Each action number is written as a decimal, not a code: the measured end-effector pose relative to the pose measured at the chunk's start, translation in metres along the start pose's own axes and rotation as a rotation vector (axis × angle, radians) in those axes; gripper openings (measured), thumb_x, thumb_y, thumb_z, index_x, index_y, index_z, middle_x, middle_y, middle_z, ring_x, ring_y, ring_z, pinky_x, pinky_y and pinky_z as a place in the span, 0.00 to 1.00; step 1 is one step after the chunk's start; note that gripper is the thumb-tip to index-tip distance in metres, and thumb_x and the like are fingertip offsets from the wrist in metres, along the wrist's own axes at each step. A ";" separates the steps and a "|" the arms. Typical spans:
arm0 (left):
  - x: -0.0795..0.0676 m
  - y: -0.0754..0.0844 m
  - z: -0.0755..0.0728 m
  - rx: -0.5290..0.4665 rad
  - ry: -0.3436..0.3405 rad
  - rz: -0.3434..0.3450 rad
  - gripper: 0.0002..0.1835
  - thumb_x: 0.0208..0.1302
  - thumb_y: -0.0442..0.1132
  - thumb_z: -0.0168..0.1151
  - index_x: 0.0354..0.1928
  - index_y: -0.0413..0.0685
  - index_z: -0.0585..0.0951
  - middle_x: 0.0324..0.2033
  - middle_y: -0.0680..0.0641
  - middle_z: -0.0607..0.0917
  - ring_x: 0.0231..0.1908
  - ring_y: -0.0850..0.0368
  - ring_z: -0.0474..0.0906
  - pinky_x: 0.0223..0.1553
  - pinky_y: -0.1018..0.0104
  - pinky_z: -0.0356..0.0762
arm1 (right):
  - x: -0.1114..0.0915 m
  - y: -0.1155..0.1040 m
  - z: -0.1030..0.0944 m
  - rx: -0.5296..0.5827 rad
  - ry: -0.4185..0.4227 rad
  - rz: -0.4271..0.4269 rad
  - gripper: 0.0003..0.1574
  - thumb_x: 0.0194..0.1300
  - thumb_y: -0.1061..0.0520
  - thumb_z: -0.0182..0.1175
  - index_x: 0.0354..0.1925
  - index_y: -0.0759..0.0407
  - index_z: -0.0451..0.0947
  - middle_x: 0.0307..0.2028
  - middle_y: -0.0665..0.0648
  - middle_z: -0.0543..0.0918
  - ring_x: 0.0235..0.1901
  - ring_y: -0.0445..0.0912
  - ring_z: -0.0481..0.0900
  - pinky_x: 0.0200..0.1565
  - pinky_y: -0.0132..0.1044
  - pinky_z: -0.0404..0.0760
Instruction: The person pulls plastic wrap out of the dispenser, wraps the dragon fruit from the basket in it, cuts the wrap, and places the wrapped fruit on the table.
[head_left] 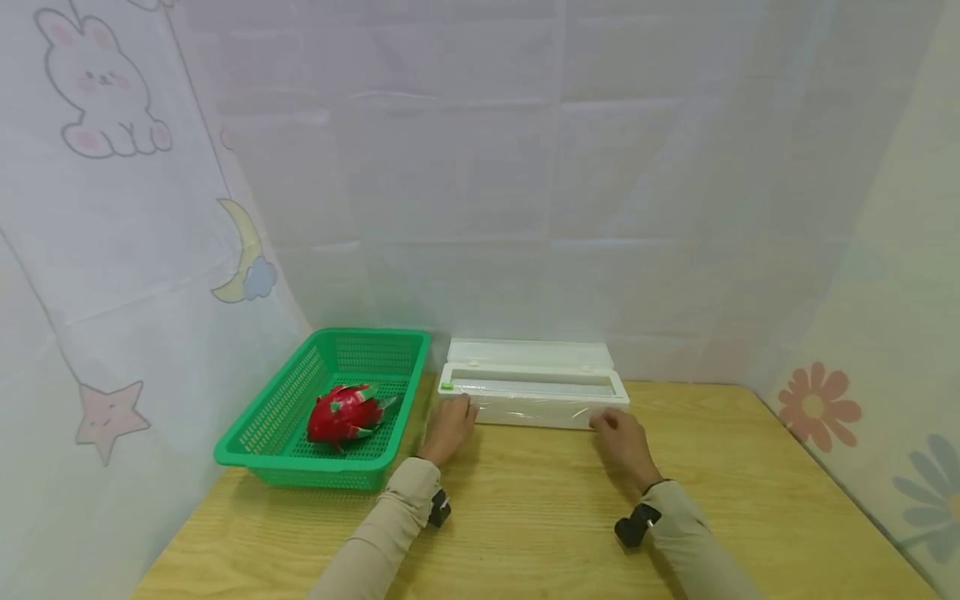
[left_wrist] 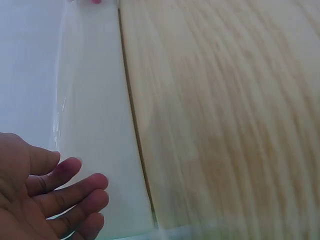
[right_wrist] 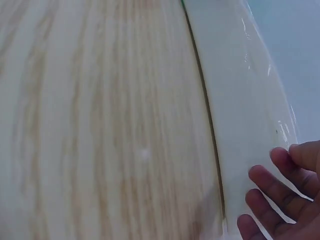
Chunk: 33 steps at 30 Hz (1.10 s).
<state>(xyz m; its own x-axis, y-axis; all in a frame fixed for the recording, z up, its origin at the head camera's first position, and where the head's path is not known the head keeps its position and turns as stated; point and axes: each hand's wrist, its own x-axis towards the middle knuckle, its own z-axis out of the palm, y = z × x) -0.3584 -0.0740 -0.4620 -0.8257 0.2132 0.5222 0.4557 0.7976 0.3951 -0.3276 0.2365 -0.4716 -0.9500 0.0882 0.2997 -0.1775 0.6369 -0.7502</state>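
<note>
A white cling film box (head_left: 495, 414) stands at the back of the table with its lid (head_left: 532, 354) raised. Clear cling film (left_wrist: 59, 120) drapes over its front edge. At the left end, my left hand (head_left: 450, 429) pinches the film's edge between thumb and index finger, the other fingers loosely bent beside the box's front. My right hand (head_left: 624, 442) does the same at the right end; in the right wrist view its thumb and index finger meet at the film (right_wrist: 282, 115). A small green slider (head_left: 447, 386) sits on the box's left top edge.
To the left stands a green plastic basket (head_left: 307, 461) holding a red dragon fruit (head_left: 337, 417) with green-tipped scales. The wooden table (head_left: 525, 508) ends at a pale cloth backdrop (head_left: 480, 208) behind the box, with printed cloth on both sides.
</note>
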 end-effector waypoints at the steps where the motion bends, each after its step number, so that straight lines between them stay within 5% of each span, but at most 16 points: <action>1: 0.000 0.001 -0.001 -0.015 0.001 -0.002 0.19 0.70 0.34 0.60 0.20 0.48 0.67 0.15 0.54 0.63 0.17 0.61 0.59 0.19 0.68 0.58 | 0.000 -0.001 -0.001 0.008 0.009 0.001 0.15 0.76 0.59 0.53 0.36 0.66 0.83 0.40 0.64 0.86 0.47 0.58 0.81 0.51 0.51 0.77; 6: 0.005 0.007 -0.008 -0.274 -0.019 -0.070 0.17 0.72 0.31 0.53 0.21 0.43 0.69 0.16 0.52 0.66 0.17 0.61 0.58 0.22 0.68 0.60 | 0.003 -0.004 -0.006 0.093 0.065 -0.007 0.16 0.75 0.59 0.52 0.39 0.69 0.82 0.41 0.66 0.86 0.46 0.58 0.81 0.48 0.46 0.79; 11: 0.011 0.014 -0.014 -0.525 -0.049 -0.196 0.16 0.75 0.31 0.49 0.27 0.34 0.77 0.20 0.47 0.74 0.20 0.58 0.64 0.26 0.65 0.65 | 0.005 -0.005 -0.009 0.262 0.030 -0.004 0.19 0.79 0.56 0.50 0.44 0.72 0.79 0.45 0.69 0.84 0.45 0.54 0.81 0.46 0.44 0.83; 17: 0.010 0.012 -0.012 -0.589 -0.049 -0.304 0.15 0.76 0.35 0.50 0.36 0.34 0.83 0.31 0.42 0.85 0.31 0.55 0.76 0.32 0.63 0.72 | 0.006 -0.006 -0.011 0.399 0.018 0.016 0.19 0.79 0.56 0.50 0.47 0.74 0.76 0.47 0.70 0.83 0.44 0.46 0.83 0.45 0.42 0.84; 25: 0.012 0.011 -0.012 -0.609 -0.009 -0.273 0.15 0.76 0.35 0.51 0.34 0.34 0.82 0.30 0.41 0.85 0.32 0.51 0.79 0.35 0.61 0.77 | 0.007 -0.012 -0.014 0.459 0.052 -0.014 0.19 0.78 0.56 0.52 0.46 0.75 0.75 0.46 0.71 0.83 0.42 0.43 0.83 0.41 0.34 0.83; 33: 0.014 0.016 -0.017 -0.773 -0.052 -0.323 0.16 0.76 0.37 0.51 0.39 0.27 0.80 0.31 0.31 0.85 0.31 0.34 0.84 0.28 0.55 0.83 | 0.008 -0.013 -0.016 0.531 0.022 -0.041 0.21 0.80 0.55 0.49 0.48 0.75 0.72 0.45 0.75 0.83 0.35 0.46 0.88 0.38 0.38 0.86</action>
<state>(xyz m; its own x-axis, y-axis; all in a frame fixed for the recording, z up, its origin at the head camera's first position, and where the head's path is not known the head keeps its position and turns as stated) -0.3569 -0.0684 -0.4355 -0.9604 0.0819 0.2662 0.2778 0.2167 0.9359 -0.3284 0.2412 -0.4502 -0.9349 0.0913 0.3429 -0.3253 0.1656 -0.9310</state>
